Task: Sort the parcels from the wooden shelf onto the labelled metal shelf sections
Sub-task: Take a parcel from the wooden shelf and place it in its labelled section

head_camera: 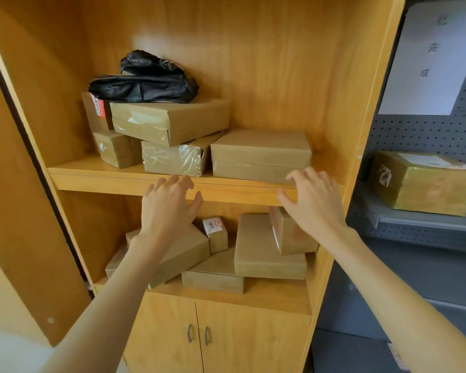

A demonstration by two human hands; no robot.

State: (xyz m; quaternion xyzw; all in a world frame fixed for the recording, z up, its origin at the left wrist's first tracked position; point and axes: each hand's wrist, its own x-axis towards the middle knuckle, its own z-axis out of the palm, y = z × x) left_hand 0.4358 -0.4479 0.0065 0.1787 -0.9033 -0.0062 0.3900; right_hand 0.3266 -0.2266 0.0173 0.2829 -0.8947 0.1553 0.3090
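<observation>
Head view: wooden shelf (135,181) holds parcels (261,154); both hands' fingers (172,181) spread, empty.

Wooden cabinet (253,49) standing beside a grey pegboard wall

The cabinet's warm orange-brown back panel is catching soft, even light; below its open compartments, two closed doors (215,337) with small metal handles (198,333) are sitting side by side. Left of the cabinet, an open wooden door panel (24,211) is angling outward. Right of the cabinet, a perforated grey pegboard (425,135) is carrying a white paper sign (436,57) with printed characters.
</observation>
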